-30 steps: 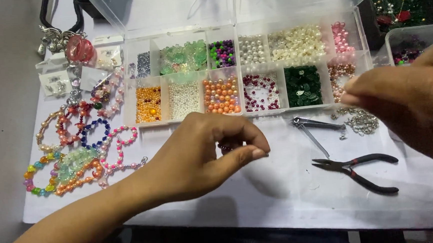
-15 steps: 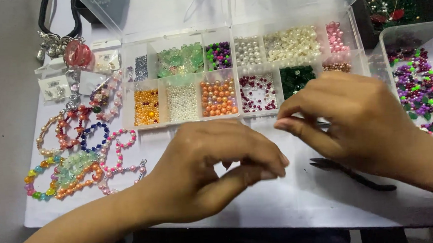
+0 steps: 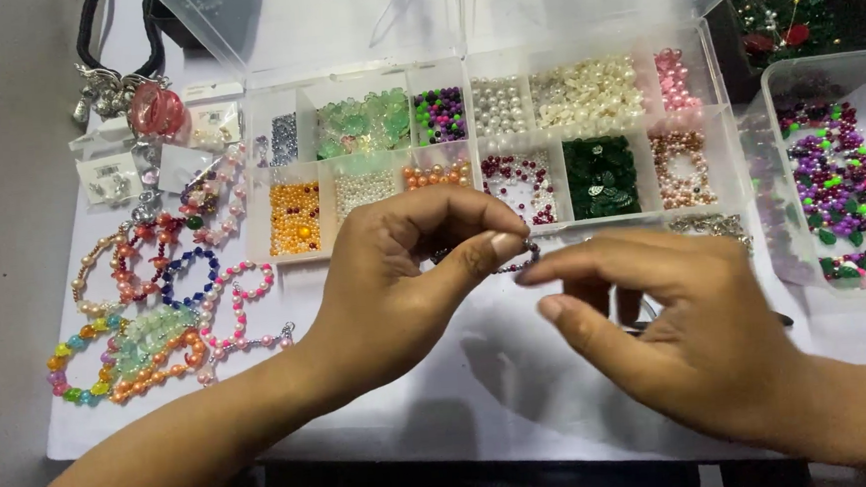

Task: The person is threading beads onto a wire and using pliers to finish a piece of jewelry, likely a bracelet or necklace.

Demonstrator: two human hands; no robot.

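Left hand (image 3: pixel 405 275): pinches a thin dark-red beaded strand (image 3: pixel 516 263).
Right hand (image 3: pixel 679 329): fingertips pinched at the strand's end.
Behind: clear plastic compartmented bead box (image 3: pixel 726 115).

Clear compartmented bead organiser (image 3: pixel 739 170) at rear: orange, green, purple, white, pink, dark green beads. Finished bead bracelets (image 3: pixel 157 311) lie left on white table (image 3: pixel 462 392). Second clear tray (image 3: pixel 775 102) right, purple-green beads.

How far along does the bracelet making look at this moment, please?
Done: several finished bracelets lie at the left of the white table. In hand: the left hand pinches a dark red beaded strand at its end, and the right hand meets it there. Left: that strand looks unclosed, and the open bead box holds plenty of beads.
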